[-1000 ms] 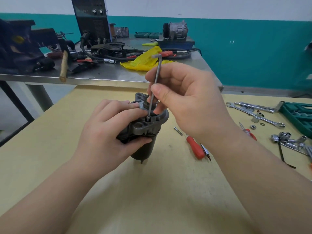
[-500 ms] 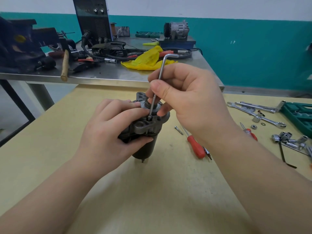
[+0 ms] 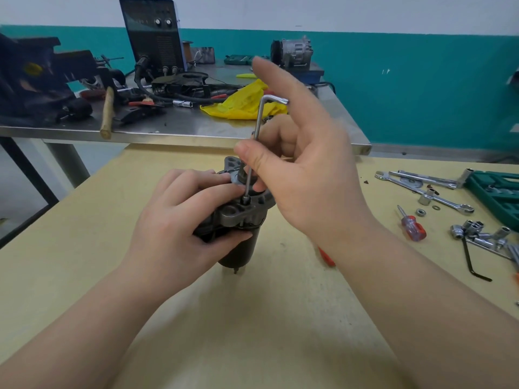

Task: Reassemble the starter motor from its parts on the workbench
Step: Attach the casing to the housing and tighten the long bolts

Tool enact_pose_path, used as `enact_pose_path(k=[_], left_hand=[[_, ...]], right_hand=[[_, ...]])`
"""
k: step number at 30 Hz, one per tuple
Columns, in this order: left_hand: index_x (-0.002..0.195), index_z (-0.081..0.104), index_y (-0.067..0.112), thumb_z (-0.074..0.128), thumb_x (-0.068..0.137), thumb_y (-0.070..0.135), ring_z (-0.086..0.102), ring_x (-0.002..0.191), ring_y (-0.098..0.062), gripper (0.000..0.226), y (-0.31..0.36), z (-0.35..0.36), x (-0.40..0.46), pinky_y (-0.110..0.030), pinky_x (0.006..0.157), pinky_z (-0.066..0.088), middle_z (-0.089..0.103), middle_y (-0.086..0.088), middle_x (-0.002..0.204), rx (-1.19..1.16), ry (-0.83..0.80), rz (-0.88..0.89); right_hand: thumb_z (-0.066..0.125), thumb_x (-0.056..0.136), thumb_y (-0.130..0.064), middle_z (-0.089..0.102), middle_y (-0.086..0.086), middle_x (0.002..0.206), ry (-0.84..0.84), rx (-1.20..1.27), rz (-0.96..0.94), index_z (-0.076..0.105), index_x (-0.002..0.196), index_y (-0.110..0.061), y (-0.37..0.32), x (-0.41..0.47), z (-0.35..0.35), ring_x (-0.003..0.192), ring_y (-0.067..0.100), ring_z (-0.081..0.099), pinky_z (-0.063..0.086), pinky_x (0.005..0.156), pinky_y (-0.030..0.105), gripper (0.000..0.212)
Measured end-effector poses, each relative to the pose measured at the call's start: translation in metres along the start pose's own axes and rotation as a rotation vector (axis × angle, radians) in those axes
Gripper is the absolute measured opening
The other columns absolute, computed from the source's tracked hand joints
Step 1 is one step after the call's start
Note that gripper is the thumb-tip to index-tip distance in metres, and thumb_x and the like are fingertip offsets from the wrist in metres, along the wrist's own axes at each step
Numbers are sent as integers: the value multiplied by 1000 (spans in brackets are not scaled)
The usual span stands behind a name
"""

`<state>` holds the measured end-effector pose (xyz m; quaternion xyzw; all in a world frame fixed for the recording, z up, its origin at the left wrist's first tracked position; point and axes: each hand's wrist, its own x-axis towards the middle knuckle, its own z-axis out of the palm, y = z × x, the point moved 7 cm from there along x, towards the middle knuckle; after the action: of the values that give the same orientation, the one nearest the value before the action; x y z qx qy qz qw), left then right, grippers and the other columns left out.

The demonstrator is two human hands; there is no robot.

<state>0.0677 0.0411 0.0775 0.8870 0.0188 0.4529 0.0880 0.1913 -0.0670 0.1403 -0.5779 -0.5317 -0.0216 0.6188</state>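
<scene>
You are standing the starter motor [image 3: 238, 220] upright on the yellow counter [image 3: 252, 332], nose housing uppermost, near the middle of the work area. By its look it is a dense, rigid steel-and-cast-metal unit, likely heavy for its size and top-loaded on a narrow base, so it is liable to tip; the ribbed grey housing is judged the soundest place to take hold. Your left hand [image 3: 179, 220] is gripping that housing from 9 o'clock, fingers curled over the top and thumb pressing the dark body below. Your right hand [image 3: 297, 175] is pinching the long shaft of the hex key [image 3: 254, 147] between thumb and a bent finger, while the forefinger is extending straight up toward 12 o'clock. The key is standing almost vertical, its tip seating in a bolt [image 3: 245, 199] on the housing flange.
</scene>
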Motion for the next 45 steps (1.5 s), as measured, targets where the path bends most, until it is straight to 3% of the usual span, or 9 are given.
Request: enact_pose_path(k=[8, 12, 15, 19, 23, 28, 33, 38, 45], left_hand=[[126, 75, 10, 90, 75, 42, 64, 125, -19, 62, -7, -2, -3, -33, 109, 50, 63, 1, 133, -131, -7, -80], [131, 65, 43, 96, 59, 58, 63, 118, 7, 80, -20, -1, -8, -24, 99, 55, 65, 26, 128, -265, -4, -291], [124, 58, 63, 95, 47, 62, 71, 102, 8, 86, -30, 5, -15, -28, 77, 61, 69, 35, 120, -396, -5, -502], [122, 63, 55, 94, 46, 60, 77, 83, -1, 82, -37, 10, -20, -23, 61, 60, 75, 26, 111, -439, -34, -586], [122, 64, 54, 98, 44, 59, 77, 82, -2, 86, -36, 8, -21, -23, 60, 61, 75, 26, 110, -434, -47, -614], [120, 63, 56, 104, 52, 38, 77, 77, -3, 81, -38, 8, -23, -24, 62, 60, 77, 24, 104, -418, -53, -660], [121, 62, 57, 105, 48, 36, 77, 83, -1, 87, -40, 8, -24, -36, 70, 65, 76, 26, 106, -410, -81, -685], [120, 63, 57, 100, 40, 53, 78, 81, -4, 88, -40, 7, -24, -35, 69, 64, 76, 24, 106, -452, -73, -701], [120, 63, 56, 106, 37, 52, 77, 86, 1, 93, -35, 8, -20, -31, 68, 64, 75, 28, 109, -446, -78, -667]], right_hand=[[59, 104, 0, 58, 17, 77, 100, 89, -82, 48, 157, -21, 0, -3, 4, 59, 36, 54, 54, 59, 53, 59], [55, 106, 0, 61, 0, 79, 79, 30, -159, 52, 153, -14, -11, -4, 9, 65, 35, 57, 54, 57, 50, 49], [54, 108, -12, 60, -18, 80, 33, -11, -196, 59, 147, -10, -20, 1, 3, 71, 30, 64, 55, 59, 44, 39], [57, 108, -15, 67, -22, 94, 28, -33, -134, 68, 135, -6, -23, 8, -6, 87, 6, 69, 58, 78, 26, 31], [69, 101, -16, 77, -9, 88, 102, -35, -33, 80, 114, -13, -22, 14, -11, 81, 13, 73, 62, 76, 40, 18], [67, 95, -13, 69, -21, 64, 176, -106, 87, 82, 115, -22, -22, 28, -10, 60, -3, 66, 54, 62, 16, 26], [66, 100, -11, 67, 4, 57, 69, 271, 345, 77, 102, -12, -5, 30, 0, 41, 8, 51, 36, 39, 18, 11], [57, 104, -10, 68, 10, 72, -179, 666, 450, 66, 113, -7, 3, 24, 5, 54, 13, 57, 43, 45, 20, 13], [71, 98, -6, 76, 12, 80, 246, 560, 176, 62, 106, -6, 12, 5, -1, 53, 18, 62, 47, 45, 28, 12]])
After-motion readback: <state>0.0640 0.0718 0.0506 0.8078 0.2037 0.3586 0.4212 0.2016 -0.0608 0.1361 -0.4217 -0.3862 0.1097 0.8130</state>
